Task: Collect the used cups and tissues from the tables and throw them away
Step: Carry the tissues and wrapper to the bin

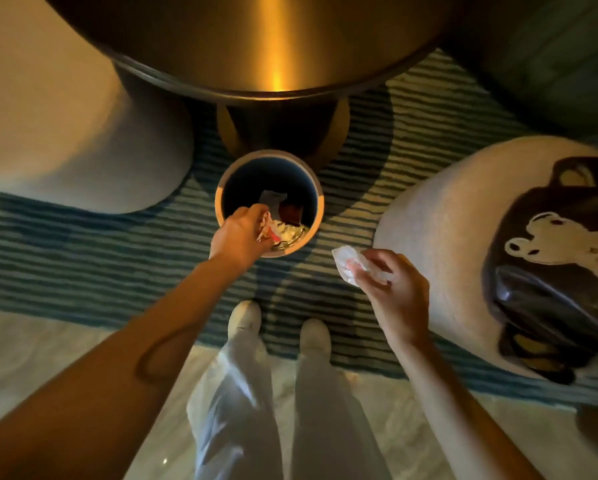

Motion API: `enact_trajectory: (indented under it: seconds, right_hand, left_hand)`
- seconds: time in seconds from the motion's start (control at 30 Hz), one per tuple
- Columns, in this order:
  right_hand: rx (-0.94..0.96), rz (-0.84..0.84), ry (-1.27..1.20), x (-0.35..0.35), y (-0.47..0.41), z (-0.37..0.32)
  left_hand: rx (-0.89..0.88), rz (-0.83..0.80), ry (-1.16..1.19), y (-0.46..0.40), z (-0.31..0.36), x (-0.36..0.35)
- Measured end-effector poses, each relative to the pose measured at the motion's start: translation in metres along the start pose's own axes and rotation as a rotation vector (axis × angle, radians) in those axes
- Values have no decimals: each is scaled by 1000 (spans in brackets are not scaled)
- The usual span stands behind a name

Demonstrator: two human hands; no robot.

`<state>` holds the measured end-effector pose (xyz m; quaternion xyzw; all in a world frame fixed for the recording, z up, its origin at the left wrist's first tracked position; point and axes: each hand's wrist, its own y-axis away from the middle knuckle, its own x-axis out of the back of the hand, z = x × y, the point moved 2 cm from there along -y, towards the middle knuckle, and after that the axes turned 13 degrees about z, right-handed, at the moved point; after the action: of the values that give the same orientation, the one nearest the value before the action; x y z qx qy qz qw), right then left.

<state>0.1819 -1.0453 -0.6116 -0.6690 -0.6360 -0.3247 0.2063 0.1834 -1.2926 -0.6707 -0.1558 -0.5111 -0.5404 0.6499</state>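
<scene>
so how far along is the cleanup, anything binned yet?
Done: some trash, including crumpled paper, already lies inside the round bin. In hand: the left hand holds a crumpled wad right over the bin's opening, not yet dropped; the right hand pinches a tissue off to the bin's right, above the striped rug. Left: dropping both. Whether cups remain elsewhere cannot be told.

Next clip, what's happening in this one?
A person stands over a small round bin on a striped rug, next to a round table. The left hand holds a crumpled wrapper right over the bin's opening, apparently about to drop it in. The right hand pinches a crumpled tissue off to the side, above the rug, not yet over the bin. The bin already has some trash in it. A dark bag lies on a pale seat at right.
</scene>
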Motion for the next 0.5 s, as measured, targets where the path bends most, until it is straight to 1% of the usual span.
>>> enact_trajectory:
  seconds: [0.07, 0.13, 0.27, 0.37, 0.5]
  right_hand:
    - [-18, 6, 32, -24, -5, 4]
    - [-26, -1, 56, -47, -8, 0]
    - [46, 21, 125, -89, -13, -31]
    - [112, 18, 174, -123, -17, -54]
    - [146, -39, 280, -154, -20, -74]
  left_hand:
    - [-41, -54, -62, -19, -13, -16]
    - [-106, -46, -102, -31, -24, -18]
    - [-276, 45, -213, -38, -36, 14]
    - [-371, 56, -320, -35, -50, 47]
    - [-357, 59, -367, -25, -64, 90]
